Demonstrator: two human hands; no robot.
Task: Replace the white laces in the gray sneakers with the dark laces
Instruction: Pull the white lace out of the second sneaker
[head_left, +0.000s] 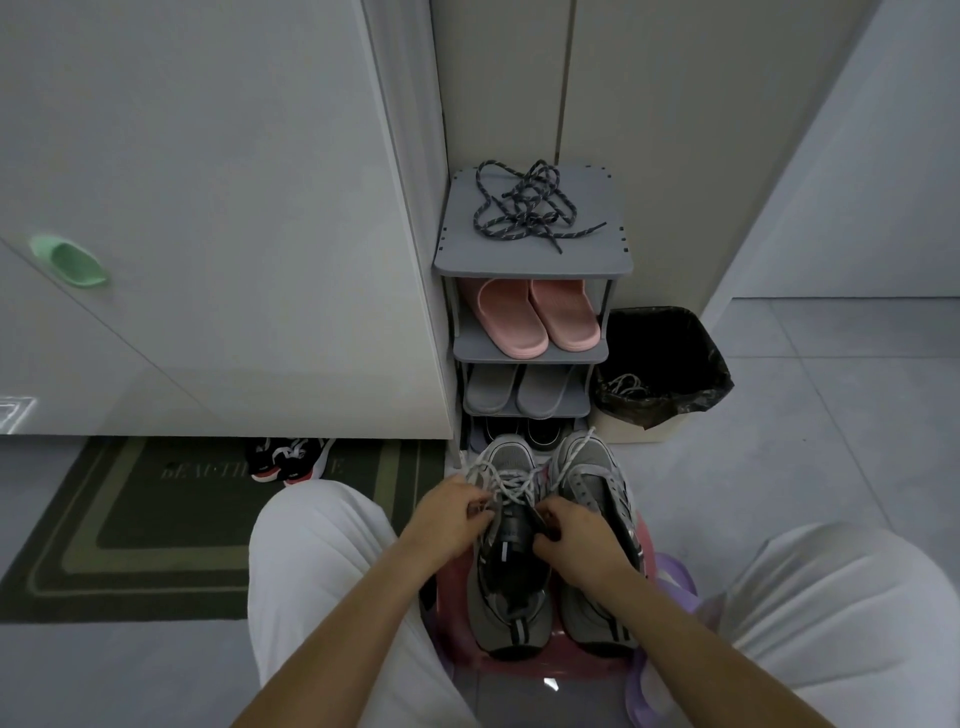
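1. My left hand (452, 512) is curling its fingers shut and pinching a strand of the white laces (511, 483) at the outer eyelet row of the left sneaker (511, 597)
2. My right hand (569, 535) is curling thumb and fingers tight against the inner eyelet row and tongue of the same shoe and gripping the upper there; I am not managing to tell from here whether a lace strand is also lying in that pinch
3. I am judging this as the unlacing step, with the upper crossings being loosened. To do it well I am aiming to brace the shoe with the right hand while the left is drawing one crossing at a time straight out through its eyelet, so the tip is not snagging and the shoe is not sliding
4. Both gray sneakers are sitting side by side, toes pointing away from me, on a pink stool (519, 670) between my knees; the right sneaker (597, 493) is lying untouched, its white lace looking threaded
5. The dark laces (524, 208) are lying in a loose tangle on top of the gray shoe rack (467, 260) straight ahead, well apart from both hands
6. Pink slippers (535, 317) are resting on a lower shelf, and a bin (670, 358) lined with a black bag is standing just beside the rack
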